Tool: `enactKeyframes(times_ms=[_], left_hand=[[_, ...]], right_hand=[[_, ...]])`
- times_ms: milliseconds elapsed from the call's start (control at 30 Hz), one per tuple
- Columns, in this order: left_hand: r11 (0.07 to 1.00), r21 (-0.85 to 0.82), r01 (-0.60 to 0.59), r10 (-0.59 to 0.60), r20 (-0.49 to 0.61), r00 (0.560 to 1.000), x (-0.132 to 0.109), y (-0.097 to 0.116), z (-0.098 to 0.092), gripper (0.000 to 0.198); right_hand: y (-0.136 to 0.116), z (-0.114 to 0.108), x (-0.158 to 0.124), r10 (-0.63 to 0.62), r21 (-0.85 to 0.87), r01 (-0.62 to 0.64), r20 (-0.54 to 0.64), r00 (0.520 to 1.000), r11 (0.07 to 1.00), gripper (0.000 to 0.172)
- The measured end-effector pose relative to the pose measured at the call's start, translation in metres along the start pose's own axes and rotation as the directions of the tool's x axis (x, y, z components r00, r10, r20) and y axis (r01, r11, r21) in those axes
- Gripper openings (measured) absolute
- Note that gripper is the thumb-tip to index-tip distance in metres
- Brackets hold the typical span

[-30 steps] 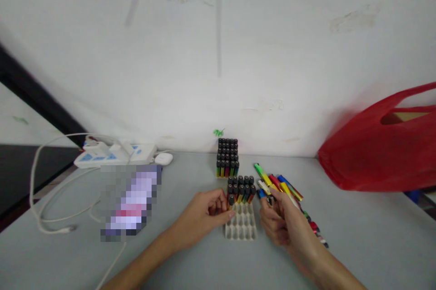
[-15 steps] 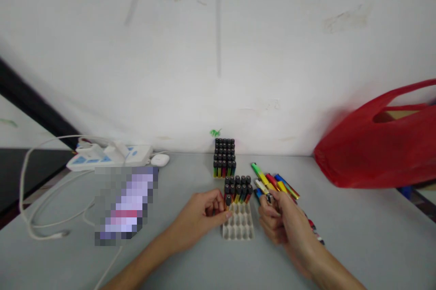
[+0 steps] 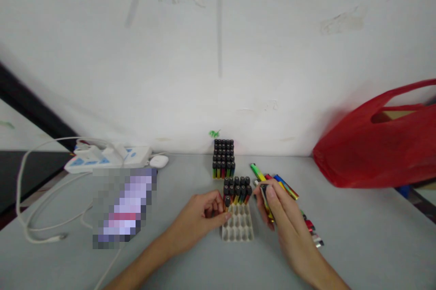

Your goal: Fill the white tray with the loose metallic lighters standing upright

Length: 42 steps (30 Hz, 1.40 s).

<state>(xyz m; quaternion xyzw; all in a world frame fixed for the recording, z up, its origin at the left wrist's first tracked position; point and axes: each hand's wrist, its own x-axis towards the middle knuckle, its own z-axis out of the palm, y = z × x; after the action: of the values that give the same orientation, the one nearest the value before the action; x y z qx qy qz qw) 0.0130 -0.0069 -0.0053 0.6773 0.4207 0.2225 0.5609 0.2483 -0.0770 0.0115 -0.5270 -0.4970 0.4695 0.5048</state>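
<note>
Gripping a black-topped battery [image 3: 268, 203] in the right hand [image 3: 277, 215], pinching a part-filled tray [image 3: 237, 224] with the left hand [image 3: 200, 213] at a desk [image 3: 204, 267].

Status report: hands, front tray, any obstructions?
Right hand gripping black-topped stick. Left hand at left edge of front tray, part-filled. Left thumb overlapping that edge; loose sticks beside right hand.

Soft, diffuse light here, a touch dull, spreading across the pale wall [image 3: 259, 54] and grey tabletop [image 3: 190, 269]. Faint, feathery shadow on the wall beside the red bag [image 3: 371, 158], which the wide lens stretches toward the edge! Fine detail on the lighters [image 3: 224, 158] goes soft; the phone [image 3: 132, 203] breaks into coarse mosaic blocks.
</note>
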Motion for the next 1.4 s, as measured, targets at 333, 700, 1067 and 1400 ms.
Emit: enactKeyframes(times_ms=[333,700,1067,1400], left_hand=[[1.000,0.011,-0.028,0.028,-0.006,1.000,0.001,-0.002,-0.001,0.035],[0.999,0.042,-0.003,0.003,-0.014,1.000,0.000,-0.001,-0.001,0.032],[1.000,0.022,-0.007,0.007,-0.002,1.000,0.001,-0.002,-0.002,0.032],[0.999,0.031,-0.007,0.007,-0.010,1.000,0.001,-0.001,-0.001,0.027]], right_hand=[[-0.016,0.005,-0.005,-0.331,-0.356,0.380,0.193,0.924,0.853,0.015],[-0.006,0.006,0.000,-0.304,-0.401,0.367,0.214,0.928,0.839,0.024],[-0.006,0.009,-0.001,-0.215,-0.390,0.276,0.194,0.957,0.878,0.026],[-0.003,0.010,-0.003,-0.291,-0.368,0.319,0.132,0.948,0.873,0.029]])
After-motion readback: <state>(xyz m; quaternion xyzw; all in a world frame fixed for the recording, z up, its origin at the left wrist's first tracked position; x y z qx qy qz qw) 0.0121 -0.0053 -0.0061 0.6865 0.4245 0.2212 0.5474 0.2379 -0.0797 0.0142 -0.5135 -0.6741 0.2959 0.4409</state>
